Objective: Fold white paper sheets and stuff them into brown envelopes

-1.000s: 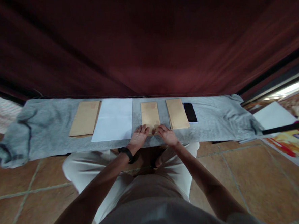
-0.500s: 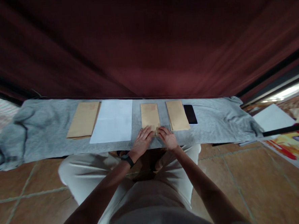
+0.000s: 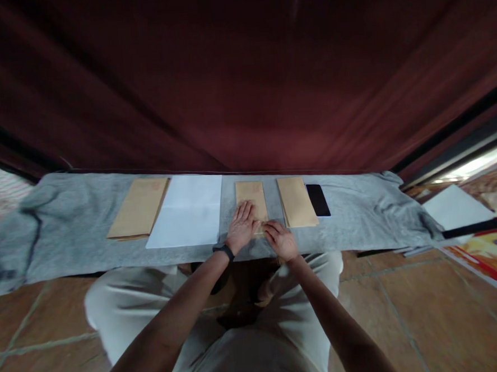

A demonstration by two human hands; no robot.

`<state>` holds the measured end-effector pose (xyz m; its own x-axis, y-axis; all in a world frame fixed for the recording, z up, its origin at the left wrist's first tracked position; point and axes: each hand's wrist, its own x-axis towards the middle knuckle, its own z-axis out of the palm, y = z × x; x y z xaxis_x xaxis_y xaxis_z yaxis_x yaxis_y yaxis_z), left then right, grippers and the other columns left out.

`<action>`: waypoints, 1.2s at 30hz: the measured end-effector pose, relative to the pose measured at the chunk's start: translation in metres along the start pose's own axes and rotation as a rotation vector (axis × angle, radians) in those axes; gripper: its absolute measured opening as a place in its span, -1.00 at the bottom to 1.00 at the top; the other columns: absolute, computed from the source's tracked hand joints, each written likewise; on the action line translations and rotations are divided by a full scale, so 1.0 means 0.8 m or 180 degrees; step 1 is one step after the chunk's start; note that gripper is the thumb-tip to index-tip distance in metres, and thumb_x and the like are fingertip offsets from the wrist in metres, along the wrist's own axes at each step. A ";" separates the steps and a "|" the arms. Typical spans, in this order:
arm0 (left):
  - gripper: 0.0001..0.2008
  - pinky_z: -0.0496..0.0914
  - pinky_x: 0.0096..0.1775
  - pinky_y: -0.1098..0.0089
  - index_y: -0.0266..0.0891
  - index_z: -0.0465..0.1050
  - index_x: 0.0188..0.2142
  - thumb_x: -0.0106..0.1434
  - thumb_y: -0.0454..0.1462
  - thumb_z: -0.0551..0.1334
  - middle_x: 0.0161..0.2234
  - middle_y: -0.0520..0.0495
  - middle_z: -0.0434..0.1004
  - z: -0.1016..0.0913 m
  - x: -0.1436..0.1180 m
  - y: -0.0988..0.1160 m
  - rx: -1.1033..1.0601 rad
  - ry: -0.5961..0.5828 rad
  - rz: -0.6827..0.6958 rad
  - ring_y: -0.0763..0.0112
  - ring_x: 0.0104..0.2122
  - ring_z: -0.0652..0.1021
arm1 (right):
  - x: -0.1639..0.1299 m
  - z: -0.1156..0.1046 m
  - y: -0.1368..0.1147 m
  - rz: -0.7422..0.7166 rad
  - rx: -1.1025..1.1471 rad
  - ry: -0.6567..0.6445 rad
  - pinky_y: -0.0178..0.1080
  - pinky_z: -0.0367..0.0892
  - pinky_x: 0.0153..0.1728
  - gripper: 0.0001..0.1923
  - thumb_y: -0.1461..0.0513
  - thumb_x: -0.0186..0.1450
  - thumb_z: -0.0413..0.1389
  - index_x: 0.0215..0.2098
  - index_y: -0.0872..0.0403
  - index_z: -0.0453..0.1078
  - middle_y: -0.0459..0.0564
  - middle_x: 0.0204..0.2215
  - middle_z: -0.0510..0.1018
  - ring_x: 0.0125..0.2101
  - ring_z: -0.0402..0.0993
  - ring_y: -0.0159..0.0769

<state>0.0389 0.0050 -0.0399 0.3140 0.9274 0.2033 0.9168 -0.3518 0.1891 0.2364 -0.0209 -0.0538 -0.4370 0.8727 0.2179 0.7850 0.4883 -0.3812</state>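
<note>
A brown paper envelope [image 3: 251, 190] lies lengthwise in front of me, with a faint reddish print near its far end. My left hand [image 3: 241, 224] rests flat on its left side, fingers stretched out and pointing away from me. At the envelope's near right corner, my right hand [image 3: 279, 239] has its fingers bent together over the flap end. What those fingertips pinch, if anything besides the envelope's edge, is hidden. To the right is a stack of brown envelopes [image 3: 299, 202], and a black-screened phone [image 3: 318, 199] touches its right side.
White paper sheets [image 3: 191, 212] with a crease lie left of the middle envelope, next to another stack of brown envelopes [image 3: 136, 209]. A grey cloth [image 3: 368, 212] covers the narrow table. Dark red fabric [image 3: 242, 85] hangs behind; a printed box [image 3: 494, 255] stands at right.
My left hand has moved from the envelope's near edge farther up onto it and lies flatter. My right hand stays at the near right corner. The whole view has shifted slightly.
</note>
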 end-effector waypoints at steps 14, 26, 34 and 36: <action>-0.45 0.04 0.38 0.01 -0.35 0.18 0.37 0.48 -0.17 -0.06 0.40 -0.27 0.18 0.011 0.037 -0.005 -0.0055 -0.0074 0.0066 0.10 0.41 0.14 | 0.001 0.004 0.001 0.0000 0.0063 0.0060 -0.17 0.42 0.13 -0.67 0.17 0.52 -0.03 0.12 -0.02 0.48 0.04 0.13 0.52 0.11 0.47 -0.21; -0.45 -0.01 0.38 0.00 -0.38 0.20 0.34 0.47 -0.13 0.01 0.40 -0.32 0.17 0.023 0.071 -0.007 0.0053 -0.0132 0.0087 0.06 0.40 0.17 | 0.000 0.006 0.001 -0.0018 0.0114 0.0150 -0.18 0.39 0.16 -0.68 0.18 0.51 -0.03 0.11 0.00 0.48 0.04 0.10 0.54 0.10 0.47 -0.22; -0.50 0.01 0.38 0.08 -0.33 0.20 0.35 0.52 -0.18 -0.05 0.40 -0.26 0.19 0.016 0.006 0.001 0.0125 -0.0306 0.0455 0.15 0.40 0.18 | -0.001 0.012 0.007 -0.0113 0.0279 0.0379 -0.14 0.43 0.13 -0.71 0.19 0.49 0.01 0.07 -0.01 0.50 0.07 0.08 0.56 0.08 0.50 -0.18; -0.51 0.03 0.38 0.08 -0.33 0.21 0.34 0.52 -0.18 -0.05 0.39 -0.26 0.20 0.012 -0.017 0.001 0.0125 -0.0277 0.0559 0.15 0.40 0.19 | -0.002 0.012 0.007 -0.0127 0.0294 0.0399 -0.13 0.43 0.13 -0.71 0.19 0.49 0.00 0.07 0.00 0.51 0.07 0.08 0.56 0.07 0.50 -0.17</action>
<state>0.0380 -0.0072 -0.0517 0.4886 0.8602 0.1459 0.8544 -0.5056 0.1199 0.2372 -0.0191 -0.0652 -0.4042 0.8480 0.3429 0.7219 0.5260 -0.4497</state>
